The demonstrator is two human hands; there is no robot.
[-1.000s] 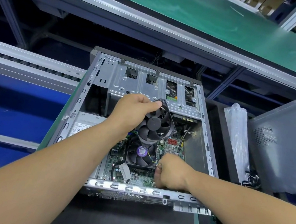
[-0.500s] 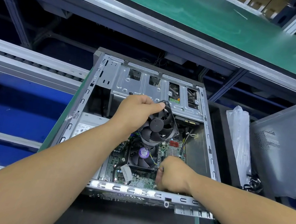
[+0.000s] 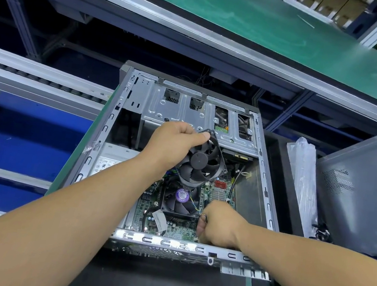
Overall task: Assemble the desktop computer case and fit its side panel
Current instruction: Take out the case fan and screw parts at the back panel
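Note:
The open computer case (image 3: 125, 99) lies on its side in front of me, its green motherboard (image 3: 178, 230) exposed. My left hand (image 3: 174, 142) grips the top corner of a loose black case fan (image 3: 200, 163) and holds it tilted above the CPU cooler fan (image 3: 182, 199) with the purple sticker. My right hand (image 3: 218, 223) is curled low inside the case by the cooler's right edge, pinching the thin fan cable (image 3: 203, 215) at the board. The grey side panel (image 3: 357, 200) leans to the right of the case.
A clear plastic bag (image 3: 301, 181) stands between the case and the side panel. A green conveyor belt (image 3: 251, 12) runs across the back on an aluminium frame. Blue surfaces and metal rails lie at the left. The case rests on a black mat (image 3: 161, 285).
Both hands keep their grips in nearly the same places. The view has shifted slightly, so the case sits a little to the right and lower in the frame.

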